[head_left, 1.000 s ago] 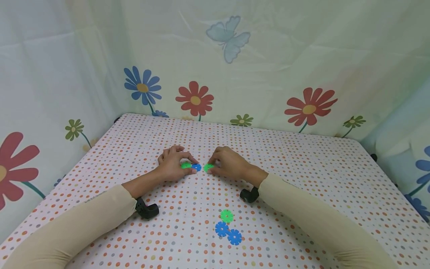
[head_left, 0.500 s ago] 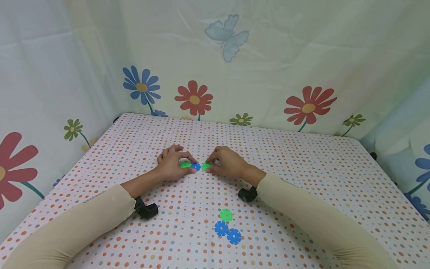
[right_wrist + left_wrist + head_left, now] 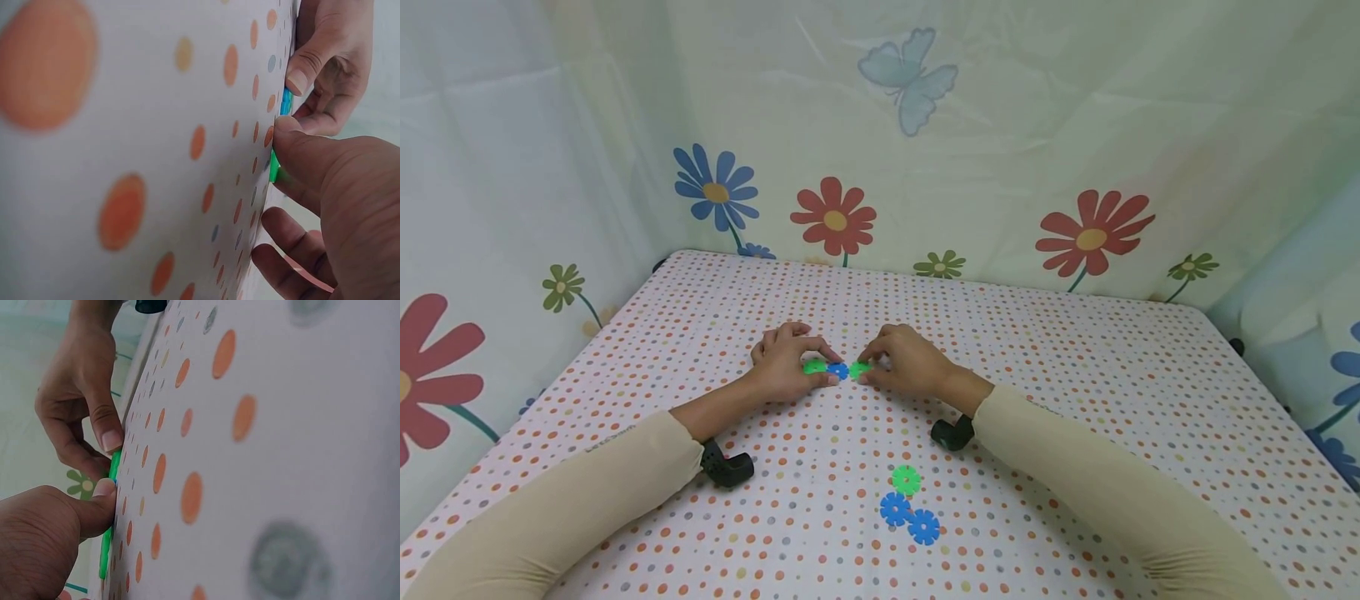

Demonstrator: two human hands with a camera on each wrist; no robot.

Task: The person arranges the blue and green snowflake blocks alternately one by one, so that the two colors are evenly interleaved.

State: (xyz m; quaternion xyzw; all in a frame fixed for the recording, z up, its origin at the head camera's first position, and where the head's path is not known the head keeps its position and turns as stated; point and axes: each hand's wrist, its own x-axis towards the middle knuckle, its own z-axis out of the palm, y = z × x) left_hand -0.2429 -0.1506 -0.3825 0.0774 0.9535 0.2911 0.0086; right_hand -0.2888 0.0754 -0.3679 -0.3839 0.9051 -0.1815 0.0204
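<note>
On the dotted cloth (image 3: 820,467), the disc row (image 3: 837,372) runs left-to-right.

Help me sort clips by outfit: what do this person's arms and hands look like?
The left sleeve and right sleeve are long and beige, each with a faint marking too small to read. A black camera sits at each wrist. The left hand and right hand wear no gloves.

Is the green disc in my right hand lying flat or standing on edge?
Flat, or nearly so: the left wrist view shows the green disc as a thin strip along the tabletop.
</note>
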